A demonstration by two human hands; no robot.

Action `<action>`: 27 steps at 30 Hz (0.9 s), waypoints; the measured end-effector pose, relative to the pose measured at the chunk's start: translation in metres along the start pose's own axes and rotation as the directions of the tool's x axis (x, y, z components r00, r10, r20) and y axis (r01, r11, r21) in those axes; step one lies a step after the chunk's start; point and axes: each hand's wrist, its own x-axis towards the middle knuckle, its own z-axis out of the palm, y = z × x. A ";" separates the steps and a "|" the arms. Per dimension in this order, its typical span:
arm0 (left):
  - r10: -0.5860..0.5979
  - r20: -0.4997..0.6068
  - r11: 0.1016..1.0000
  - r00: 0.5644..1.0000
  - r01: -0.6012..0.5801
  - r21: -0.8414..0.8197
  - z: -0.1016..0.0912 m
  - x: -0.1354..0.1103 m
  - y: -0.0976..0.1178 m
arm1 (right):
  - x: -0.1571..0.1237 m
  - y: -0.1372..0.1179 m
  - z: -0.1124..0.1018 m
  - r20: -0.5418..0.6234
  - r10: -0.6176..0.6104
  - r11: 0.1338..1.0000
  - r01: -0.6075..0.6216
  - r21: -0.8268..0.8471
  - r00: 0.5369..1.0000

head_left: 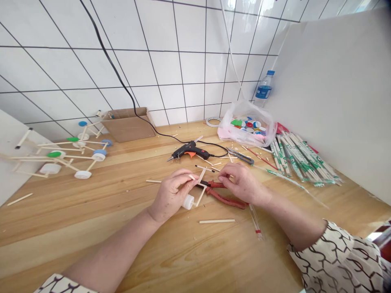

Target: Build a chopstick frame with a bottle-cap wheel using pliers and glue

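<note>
head view: left hand [172, 196] is clamping a small stick frame [199, 188] between thumb and fingers, with a white bottle-cap wheel [188, 202] sitting on the frame's lower end just past the hand. frame is being held low over the wooden tabletop [91, 215], tilted, not resting flat as far as i can see. right hand [242, 184] is reaching in from the other side, fingers [222, 171] curled close to the frame's upper sticks; hands are near each other but apart. can't tell if right hand is gripping anything. red-handled pliers [225, 198] are lying right under the right hand, jaws pointing toward the frame. hot glue gun [189, 150] is lying just beyond the hands with its black cord [159, 132] running back along the table and up the tiled wall [183, 61]. scissors [241, 156] are lying to the right of the gun. loose cut sticks [217, 221] and small offcuts are scattered around. plastic bag of bottle caps [246, 124] is sitting at the back beside a tape roll [213, 121] and a water bottle [263, 88]. wrapped chopstick bundles [305, 156] are piled on the right. finished stick-and-cap wheeled frames [61, 154] are standing on the left near a cardboard piece [128, 124]. patterned sleeves [336, 256] are showing at both forearms.
</note>
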 end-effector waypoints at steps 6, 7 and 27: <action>0.000 0.001 1.000 1.000 0.000 -0.002 0.000 0.000 -0.002 | -0.001 0.000 0.000 0.009 0.003 1.000 -0.003 -0.002 1.000; 0.000 0.001 1.000 1.000 0.000 -0.001 0.000 0.000 -0.002 | -0.001 0.000 0.000 0.013 0.003 1.000 -0.003 -0.002 1.000; -0.019 0.033 0.999 0.999 0.021 -0.050 -0.002 0.001 0.001 | -0.011 -0.032 0.006 0.004 -0.269 0.963 0.269 -0.023 0.963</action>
